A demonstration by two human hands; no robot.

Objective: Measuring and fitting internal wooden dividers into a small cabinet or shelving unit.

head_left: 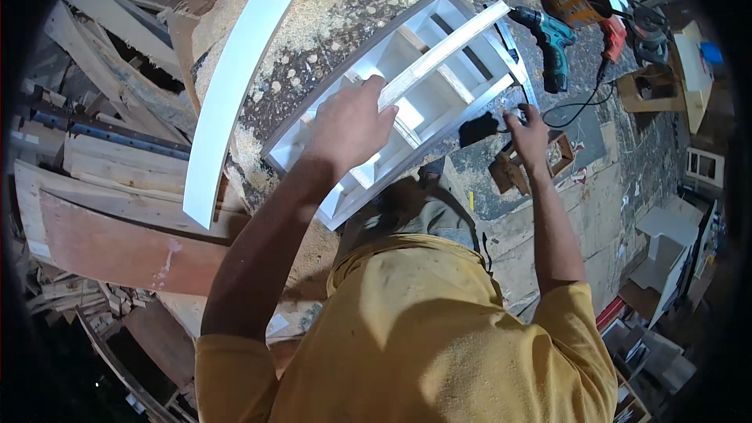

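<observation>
A long white-and-grey compartmented wooden frame (342,197) lies slanted in front of my body, open side up with crosspieces inside. My left hand (352,121) is closed around the lower end of a pale wooden strip (454,45), which slants over the frame toward its far right corner. At the frame's right end, my right hand (529,135) has its fingers curled, the tips at the near end of a thin metal strip (526,91). Just left of that hand is a black patch (478,130), too dark to make out.
A curved white panel (235,102) lies at left beside stacked boards (125,227). Far right are a teal cordless drill (552,43), a red corded power tool (613,39) and an orange bucket (576,1). A small wooden box (560,153) sits by my right forearm. Sawdust covers the surface.
</observation>
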